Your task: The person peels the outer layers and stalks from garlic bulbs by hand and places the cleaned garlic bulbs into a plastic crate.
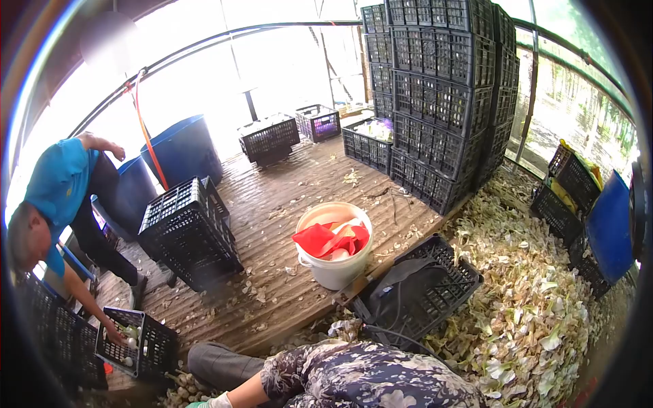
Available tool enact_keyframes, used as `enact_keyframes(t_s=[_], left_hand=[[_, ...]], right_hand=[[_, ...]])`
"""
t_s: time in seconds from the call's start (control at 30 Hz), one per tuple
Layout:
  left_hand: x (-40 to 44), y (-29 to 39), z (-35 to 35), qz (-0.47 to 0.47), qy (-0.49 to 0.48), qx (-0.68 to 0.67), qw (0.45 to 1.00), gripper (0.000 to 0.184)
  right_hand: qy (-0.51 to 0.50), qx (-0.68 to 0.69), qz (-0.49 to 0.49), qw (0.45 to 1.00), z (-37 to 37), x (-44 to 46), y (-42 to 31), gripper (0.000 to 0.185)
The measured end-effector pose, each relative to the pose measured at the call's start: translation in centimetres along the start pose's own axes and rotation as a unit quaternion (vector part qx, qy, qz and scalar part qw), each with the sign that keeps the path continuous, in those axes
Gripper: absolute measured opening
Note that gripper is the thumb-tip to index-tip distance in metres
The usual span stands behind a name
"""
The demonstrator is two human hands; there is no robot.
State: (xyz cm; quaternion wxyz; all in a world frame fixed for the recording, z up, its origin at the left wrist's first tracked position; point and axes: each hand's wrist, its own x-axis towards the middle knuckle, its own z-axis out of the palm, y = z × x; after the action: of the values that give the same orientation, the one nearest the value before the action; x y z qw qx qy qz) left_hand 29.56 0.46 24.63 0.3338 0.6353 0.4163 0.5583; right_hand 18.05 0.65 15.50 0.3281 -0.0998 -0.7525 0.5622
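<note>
At the bottom edge is my right hand [212, 403], in a white and green glove, at the end of an arm in a dark floral sleeve [367, 374]. The frame cuts off its fingers, so what it holds, if anything, is hidden. Just above and left of it lie pale garlic bulbs [182, 393], beside a grey trouser leg [221, 364]. My left hand is out of sight. A tilted black crate [442, 289] with a dark cloth or bag [394, 292] over it rests beyond my sleeve.
A co-worker in a blue shirt [58, 173] reaches into a crate [158, 347] of white bulbs. A white bucket [337, 272] holds red cloth [333, 238]. Stacked crates [442, 102], blue barrels [183, 146] and a heap of dry skins [524, 306] surround the plank floor [272, 204].
</note>
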Motion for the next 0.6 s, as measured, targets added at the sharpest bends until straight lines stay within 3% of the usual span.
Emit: enact_keyframes(t_s=[0.1,0.13,0.27,0.4,0.43,0.5,0.57,0.6], left_hand=[[-0.4,-0.3,-2.0,-0.049,0.055,-0.079,0.994,0.041],[-0.7,-0.5,-2.9,-0.063,0.076,-0.105,0.99,0.041],[-2.6,-1.6,-7.4,-0.111,0.169,-0.184,0.962,0.041],[-6.0,-2.8,-12.7,-0.141,0.271,-0.238,0.922,0.042],[-7.1,-3.2,-14.1,-0.145,0.299,-0.247,0.91,0.042],[-9.8,-3.8,-16.8,-0.152,0.355,-0.262,0.885,0.042],[-12.9,-4.1,-19.5,-0.156,0.41,-0.277,0.855,0.043],[-14.6,-4.2,-20.7,-0.158,0.436,-0.285,0.839,0.043]], right_hand=[[0.003,-0.041,0.018,0.999,0.3,-0.2,-0.8,0.034],[-0.066,-0.073,0.05,0.994,-0.3,-0.1,-1.9,0.027],[-0.014,0.07,-0.001,0.997,1.0,-1.7,-4.2,0.018],[-0.098,-0.041,-0.136,0.985,0.9,-1.2,-6.0,0.029],[-0.129,-0.136,-0.263,0.946,2.3,0.5,-1.5,0.029],[-0.163,-0.066,-0.387,0.905,2.9,1.4,-1.7,0.034],[-0.133,-0.115,-0.288,0.941,3.4,1.3,-1.7,0.016],[-0.177,-0.136,-0.247,0.943,3.1,1.6,-2.0,0.02]])
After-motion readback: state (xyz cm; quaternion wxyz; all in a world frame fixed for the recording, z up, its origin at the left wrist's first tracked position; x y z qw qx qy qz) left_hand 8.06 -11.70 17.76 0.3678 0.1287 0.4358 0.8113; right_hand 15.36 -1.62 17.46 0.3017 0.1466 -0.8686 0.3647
